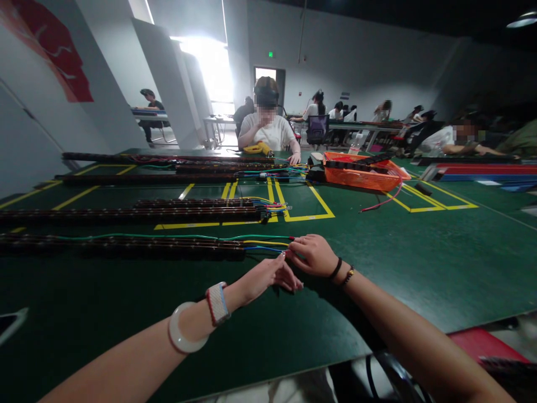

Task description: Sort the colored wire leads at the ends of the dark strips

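Note:
Long dark bars point(126, 246) lie side by side across the near part of the table, with a green wire point(176, 236), a yellow wire point(268, 243) and a blue wire point(260, 247) running from them to my hands. My right hand point(312, 254) is closed, fingertips pinched around the wire ends. Just below it, my left hand point(272, 274) meets the same ends with thumb and forefinger near the blue wire, its other fingers hanging loosely. The fingers hide the wire tips.
More dark bars point(201, 214) with coloured wire ends lie farther back. An orange basket point(363, 178) stands at the far side, near a yellow tool point(258, 149) and a seated person point(268, 129). Yellow tape point(310, 217) marks the green table point(419, 263).

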`<state>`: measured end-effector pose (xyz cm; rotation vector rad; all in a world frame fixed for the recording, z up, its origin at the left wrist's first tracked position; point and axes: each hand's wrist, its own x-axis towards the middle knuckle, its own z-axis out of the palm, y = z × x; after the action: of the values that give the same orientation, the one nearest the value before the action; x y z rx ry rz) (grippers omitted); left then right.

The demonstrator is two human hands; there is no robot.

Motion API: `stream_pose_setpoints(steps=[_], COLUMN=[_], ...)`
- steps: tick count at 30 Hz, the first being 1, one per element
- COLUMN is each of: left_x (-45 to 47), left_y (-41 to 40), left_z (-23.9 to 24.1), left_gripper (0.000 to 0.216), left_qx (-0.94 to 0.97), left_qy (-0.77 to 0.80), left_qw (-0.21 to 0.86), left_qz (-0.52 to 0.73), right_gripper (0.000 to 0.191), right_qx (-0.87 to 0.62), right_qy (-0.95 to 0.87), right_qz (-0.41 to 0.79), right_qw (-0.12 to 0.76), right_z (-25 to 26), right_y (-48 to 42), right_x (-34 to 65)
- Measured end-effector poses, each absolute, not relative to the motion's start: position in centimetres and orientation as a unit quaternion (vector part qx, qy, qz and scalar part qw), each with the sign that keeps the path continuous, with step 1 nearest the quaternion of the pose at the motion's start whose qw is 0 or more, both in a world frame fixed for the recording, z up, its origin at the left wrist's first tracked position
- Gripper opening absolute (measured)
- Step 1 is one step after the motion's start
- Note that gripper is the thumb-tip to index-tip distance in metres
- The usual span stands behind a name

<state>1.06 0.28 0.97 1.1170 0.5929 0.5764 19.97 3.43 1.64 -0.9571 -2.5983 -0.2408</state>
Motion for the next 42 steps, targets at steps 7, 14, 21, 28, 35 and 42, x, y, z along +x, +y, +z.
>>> stream_pose_setpoints(steps=[7, 14, 21, 28, 35, 42], left_x=[1.0, 0.9, 1.0, 0.9, 0.9, 0.8], left_y=[0.0, -0.1, -0.1, -0.1, -0.2, -0.2], left_z=[1.1, 1.2, 1.0, 0.8, 1.0, 1.0], left_gripper=[0.059, 0.056, 0.058, 0.056, 0.054, 0.054], left_qx=[0.611, 0.642, 0.658, 0.652, 0.641, 0.649], left_qy=[0.256, 0.252, 0.266, 0.267, 0.268, 0.272], left_qw=[0.719, 0.696, 0.679, 0.683, 0.694, 0.687], left_qz=[0.212, 0.2, 0.19, 0.193, 0.189, 0.181], right_gripper=[0.025, 0.022, 0.026, 0.027, 0.024, 0.045], right_qx=[-0.239, -0.205, -0.209, -0.237, -0.492, -0.559], right_qy=[-0.964, -0.976, -0.973, -0.959, -0.79, -0.792], right_qz=[-0.041, -0.044, -0.067, 0.025, 0.116, 0.094], right_qw=[0.106, 0.066, 0.067, 0.153, 0.349, 0.228], right_z=[1.8, 1.7, 2.0, 2.3, 0.9, -0.7], right_y=[3.5, 3.2, 3.2, 3.6, 5.6, 6.9], right_x=[20.0, 19.1, 19.0, 20.1, 21.0, 20.8])
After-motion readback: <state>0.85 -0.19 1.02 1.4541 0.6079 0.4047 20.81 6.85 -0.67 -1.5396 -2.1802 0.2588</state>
